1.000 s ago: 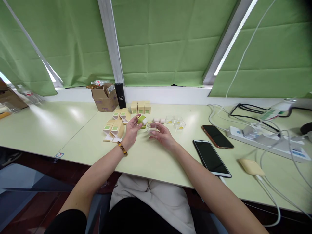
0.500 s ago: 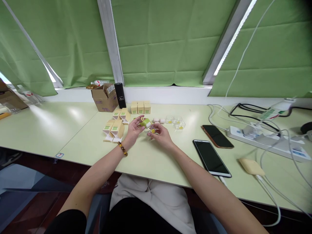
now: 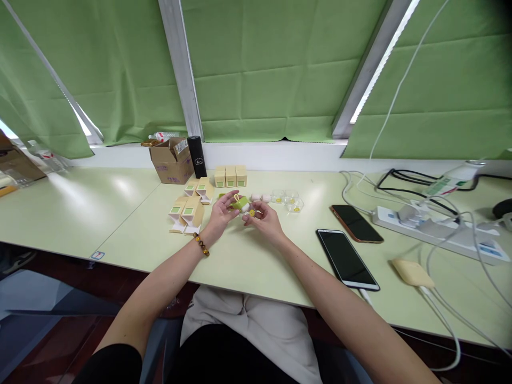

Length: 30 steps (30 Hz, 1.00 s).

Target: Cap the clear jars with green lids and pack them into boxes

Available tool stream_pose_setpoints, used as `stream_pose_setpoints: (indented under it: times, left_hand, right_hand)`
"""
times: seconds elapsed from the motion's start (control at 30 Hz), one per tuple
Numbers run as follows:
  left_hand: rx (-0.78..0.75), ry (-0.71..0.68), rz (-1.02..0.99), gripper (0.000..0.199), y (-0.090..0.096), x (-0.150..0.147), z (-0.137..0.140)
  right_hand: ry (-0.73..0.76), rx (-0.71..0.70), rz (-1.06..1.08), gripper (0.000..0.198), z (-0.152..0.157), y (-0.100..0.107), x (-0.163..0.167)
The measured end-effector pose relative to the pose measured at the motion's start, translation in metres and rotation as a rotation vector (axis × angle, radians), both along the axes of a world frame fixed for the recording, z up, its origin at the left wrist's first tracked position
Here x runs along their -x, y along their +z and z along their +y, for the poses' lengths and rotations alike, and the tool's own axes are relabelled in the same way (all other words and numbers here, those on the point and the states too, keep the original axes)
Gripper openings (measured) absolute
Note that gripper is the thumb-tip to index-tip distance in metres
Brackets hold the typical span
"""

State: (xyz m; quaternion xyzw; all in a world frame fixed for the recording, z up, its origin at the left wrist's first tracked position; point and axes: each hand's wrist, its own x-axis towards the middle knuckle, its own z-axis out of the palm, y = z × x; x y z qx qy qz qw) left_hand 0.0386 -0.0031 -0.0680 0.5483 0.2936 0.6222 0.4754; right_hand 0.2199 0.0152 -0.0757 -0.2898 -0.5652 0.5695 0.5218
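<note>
My left hand (image 3: 219, 220) pinches a small green piece with a cream loop (image 3: 241, 202) and a white end. Held in the fingertips of my right hand (image 3: 267, 220) is a small clear plastic piece with a yellow spot (image 3: 252, 213). The two pieces are close together; whether they touch I cannot tell. Just beyond my hands lie small pale pink cylinders (image 3: 261, 198) and clear plastic cups with yellow spots (image 3: 295, 205). Left of my left hand stand several cream cartons with green labels (image 3: 192, 210), their near ends open. Another green bit shows behind my left fingers.
Three cream cartons (image 3: 231, 176) stand in a row at the back, near a black cylinder (image 3: 197, 157) and an open cardboard box (image 3: 172, 162). To the right lie two phones (image 3: 347, 258), a power strip (image 3: 440, 232), cables and a cream charger-like block (image 3: 413, 273).
Both hands have shifted very slightly to the right. The green piece has turned a little, and the clear piece sits slightly differently in my right fingers.
</note>
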Motion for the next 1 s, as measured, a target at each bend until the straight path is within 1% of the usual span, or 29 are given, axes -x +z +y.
stream_pose_setpoints:
  times: [0.33,0.63,0.83,1.0]
  left_hand:
    - [-0.001,-0.008,0.035,0.077,-0.0020,0.0008,0.0015]
    - [0.022,-0.044,-0.019,0.074,-0.0005,0.0023,-0.0002]
    - [0.027,-0.077,-0.028,0.073,0.0021,0.0010,-0.0027]
    - [0.038,-0.075,-0.020,0.075,0.0038,-0.0002,-0.0047]
  right_hand:
    - [0.023,0.016,0.012,0.060,-0.0022,0.0008,-0.0004]
    - [0.040,0.027,0.022,0.061,-0.0020,-0.0021,-0.0003]
    - [0.044,0.022,0.021,0.060,-0.0009,-0.0032,-0.0006]
    - [0.042,0.025,0.018,0.061,-0.0011,-0.0022,-0.0002]
